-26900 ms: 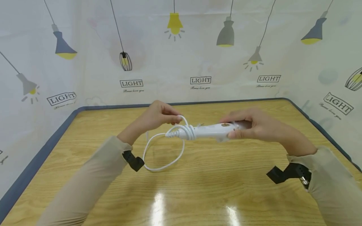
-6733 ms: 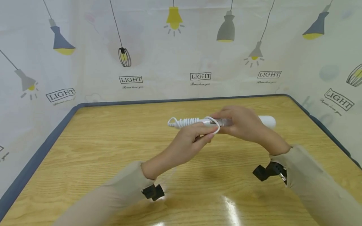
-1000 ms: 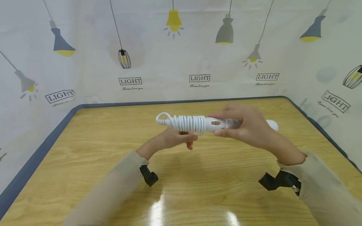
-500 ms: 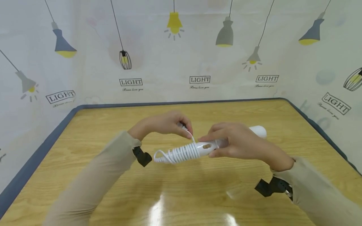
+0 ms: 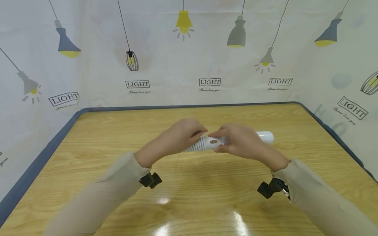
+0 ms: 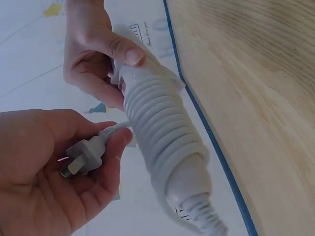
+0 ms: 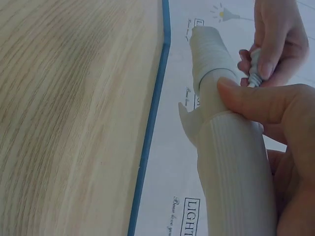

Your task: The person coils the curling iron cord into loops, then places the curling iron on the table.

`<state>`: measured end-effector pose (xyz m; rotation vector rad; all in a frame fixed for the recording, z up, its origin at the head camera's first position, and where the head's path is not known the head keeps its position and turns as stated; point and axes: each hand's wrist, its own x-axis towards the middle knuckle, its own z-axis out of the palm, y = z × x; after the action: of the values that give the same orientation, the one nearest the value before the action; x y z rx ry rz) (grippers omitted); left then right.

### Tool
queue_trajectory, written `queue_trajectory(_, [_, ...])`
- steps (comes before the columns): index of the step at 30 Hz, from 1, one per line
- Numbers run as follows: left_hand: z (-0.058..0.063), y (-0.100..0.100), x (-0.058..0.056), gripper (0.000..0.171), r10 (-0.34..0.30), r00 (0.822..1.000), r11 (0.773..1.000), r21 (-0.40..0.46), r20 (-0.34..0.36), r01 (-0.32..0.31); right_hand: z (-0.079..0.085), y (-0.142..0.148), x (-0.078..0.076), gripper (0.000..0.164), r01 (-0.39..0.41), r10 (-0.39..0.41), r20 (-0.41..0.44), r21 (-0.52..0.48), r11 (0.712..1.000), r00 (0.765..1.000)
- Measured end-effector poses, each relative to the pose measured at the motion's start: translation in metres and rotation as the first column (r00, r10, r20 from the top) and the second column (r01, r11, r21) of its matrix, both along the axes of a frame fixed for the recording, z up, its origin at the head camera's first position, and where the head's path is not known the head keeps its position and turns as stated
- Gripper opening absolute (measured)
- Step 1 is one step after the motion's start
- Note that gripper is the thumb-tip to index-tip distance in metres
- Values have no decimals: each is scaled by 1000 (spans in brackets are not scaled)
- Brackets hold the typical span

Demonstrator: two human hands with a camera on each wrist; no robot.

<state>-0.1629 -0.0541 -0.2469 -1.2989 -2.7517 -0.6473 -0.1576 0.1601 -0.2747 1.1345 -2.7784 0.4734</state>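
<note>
A white curling iron (image 5: 265, 137) is held above the table, its rounded barrel end pointing right in the head view. My right hand (image 5: 243, 141) grips it around the middle, thumb on the handle near a small lever (image 7: 190, 122). The white power cord (image 6: 162, 118) is coiled round the handle in several close turns. My left hand (image 5: 183, 137) is beside the coils and pinches the cord's end at the two-pin plug (image 6: 87, 153), its metal prongs facing the palm. In the head view that hand covers the plug and the handle's left end.
Beneath both hands is a wood-grain table (image 5: 206, 203) with a blue-grey edge (image 5: 141, 108). A pale backdrop (image 5: 165, 59) printed with lamps rises behind it and at both sides.
Much earlier the cord hung in a wide loose loop; now it is wound along the handle. Since half a second ago, the left hand has moved right, closer to the right hand, hiding much of the coils.
</note>
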Motion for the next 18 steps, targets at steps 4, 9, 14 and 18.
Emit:
queue_trajectory(4, [-10, -5, 3, 22, 18, 997, 1000, 23, -74, -16, -5, 2, -6, 45, 27, -26, 33, -32, 999, 999])
queue_trajectory(9, [-29, -7, -3, 21, 81, 991, 996, 53, -109, -76, -15, -1, -18, 42, 45, -45, 39, -7, 999, 998])
queue_trajectory(14, [-50, -8, -13, 20, 83, 996, 992, 94, -29, -80, -33, -7, -30, 40, 55, -59, 124, 40, 998, 990])
queue_trajectory(18, [-62, -10, -18, 21, 67, 996, 992, 107, 52, -72, -44, -9, -35, 39, 56, -65, 189, 52, 997, 980])
